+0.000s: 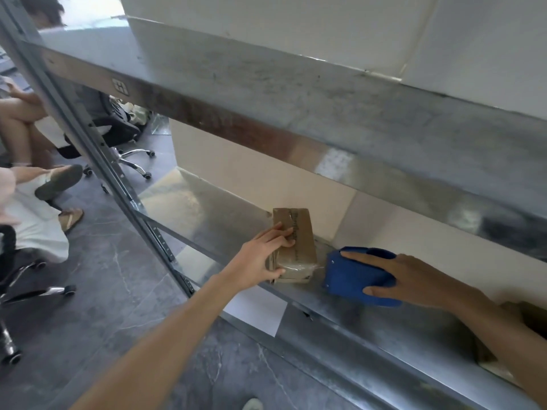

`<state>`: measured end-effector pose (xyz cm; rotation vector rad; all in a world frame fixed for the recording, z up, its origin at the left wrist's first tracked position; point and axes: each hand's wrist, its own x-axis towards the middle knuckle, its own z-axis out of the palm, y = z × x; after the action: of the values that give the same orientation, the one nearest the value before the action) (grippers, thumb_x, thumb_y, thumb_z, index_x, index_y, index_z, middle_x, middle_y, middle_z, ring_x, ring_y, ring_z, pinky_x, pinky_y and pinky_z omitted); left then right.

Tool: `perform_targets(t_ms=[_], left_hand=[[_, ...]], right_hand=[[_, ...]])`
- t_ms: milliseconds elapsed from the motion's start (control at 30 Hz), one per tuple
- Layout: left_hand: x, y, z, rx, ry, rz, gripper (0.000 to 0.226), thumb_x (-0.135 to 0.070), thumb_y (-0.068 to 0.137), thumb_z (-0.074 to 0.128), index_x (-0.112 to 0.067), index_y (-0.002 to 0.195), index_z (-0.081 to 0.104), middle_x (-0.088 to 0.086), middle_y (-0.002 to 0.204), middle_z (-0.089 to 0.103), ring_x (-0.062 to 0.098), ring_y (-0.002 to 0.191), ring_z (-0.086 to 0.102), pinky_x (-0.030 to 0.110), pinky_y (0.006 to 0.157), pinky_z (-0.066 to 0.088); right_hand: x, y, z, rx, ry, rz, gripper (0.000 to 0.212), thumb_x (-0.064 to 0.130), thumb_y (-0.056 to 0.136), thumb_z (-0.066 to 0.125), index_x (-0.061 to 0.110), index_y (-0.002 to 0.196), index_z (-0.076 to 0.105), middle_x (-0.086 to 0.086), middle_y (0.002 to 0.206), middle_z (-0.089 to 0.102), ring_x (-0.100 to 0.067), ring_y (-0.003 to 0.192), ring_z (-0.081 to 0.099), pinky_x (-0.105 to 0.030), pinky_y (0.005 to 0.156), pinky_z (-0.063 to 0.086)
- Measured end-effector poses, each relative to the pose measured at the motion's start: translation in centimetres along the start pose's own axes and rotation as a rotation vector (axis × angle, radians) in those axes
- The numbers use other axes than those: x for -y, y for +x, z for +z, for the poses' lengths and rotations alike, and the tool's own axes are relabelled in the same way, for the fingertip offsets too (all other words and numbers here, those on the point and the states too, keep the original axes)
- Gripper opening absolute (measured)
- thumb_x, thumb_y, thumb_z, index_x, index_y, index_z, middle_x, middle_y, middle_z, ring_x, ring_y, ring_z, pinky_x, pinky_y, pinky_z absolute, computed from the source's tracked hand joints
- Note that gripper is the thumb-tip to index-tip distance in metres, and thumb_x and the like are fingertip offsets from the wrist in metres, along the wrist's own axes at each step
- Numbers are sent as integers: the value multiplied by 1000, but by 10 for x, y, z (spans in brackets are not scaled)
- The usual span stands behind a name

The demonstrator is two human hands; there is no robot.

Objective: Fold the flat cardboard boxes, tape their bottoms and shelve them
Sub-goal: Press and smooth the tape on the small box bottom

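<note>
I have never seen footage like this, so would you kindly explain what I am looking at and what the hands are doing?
There is no machine here: a person wears one camera on the head, looking down at both bare hands. On the lower metal shelf, the left hand grips a small brown taped parcel, and the right hand holds a blue tape dispenser beside it. Large pale boxes stand behind. Other people sit on office chairs at the left.

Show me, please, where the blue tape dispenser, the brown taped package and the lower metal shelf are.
blue tape dispenser (346,276): head view, its flat side face.
brown taped package (306,248): head view, its top face.
lower metal shelf (340,316): head view, bare front part.
</note>
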<state>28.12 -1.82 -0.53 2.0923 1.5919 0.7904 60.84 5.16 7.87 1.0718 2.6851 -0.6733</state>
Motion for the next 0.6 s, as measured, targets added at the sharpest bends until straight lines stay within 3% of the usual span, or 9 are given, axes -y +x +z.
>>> perform_targets(t_ms=[133,233,300,400,433,533,600], left_hand=[[2,1,-1,-4,-4,0,57,-25,79,81,-26,131,59,-14,153,40,0,148,17,18,116,17],[2,2,0,-12,-1,14,57,-25,78,82,-26,130,59,-16,152,41,0,148,18,16,115,16],[3,1,1,-25,-6,19,56,-25,78,82,-25,129,60,-17,150,41,1,147,19,19,116,19],[5,1,3,-36,-16,30,55,-24,77,83,-23,128,61,-19,149,41,-2,147,19,18,116,19],[5,1,4,-35,-18,31,55,-24,77,83,-23,128,61,-19,149,41,-3,147,18,17,116,18],[5,2,4,-44,-13,41,56,-24,77,83,-24,128,60,-20,150,39,-2,147,19,16,115,17],[4,2,4,-54,-9,45,56,-24,77,83,-24,128,61,-21,149,39,-1,147,20,15,114,17]], right_hand=[[-11,-8,-9,-17,-28,63,77,50,93,61,74,138,4,28,60,54,2,54,52,-16,52,35],[-10,-14,-11,2,-45,91,75,46,94,61,63,144,7,46,66,49,0,52,52,-17,51,34],[-6,-13,-9,-20,-57,96,77,49,94,59,67,142,3,35,76,59,0,57,54,-17,54,39],[-3,-8,0,-81,-90,135,77,55,93,55,69,142,-4,12,114,64,-4,68,53,-20,67,44],[0,-7,2,-101,-106,153,77,55,94,53,67,143,-5,9,114,65,-3,71,51,-22,70,44],[15,-3,5,-142,-185,208,74,55,97,47,63,141,-13,9,75,57,-7,66,46,-28,76,49],[24,3,7,-177,-244,234,73,54,99,44,58,143,-13,11,63,44,-6,61,43,-27,72,47]])
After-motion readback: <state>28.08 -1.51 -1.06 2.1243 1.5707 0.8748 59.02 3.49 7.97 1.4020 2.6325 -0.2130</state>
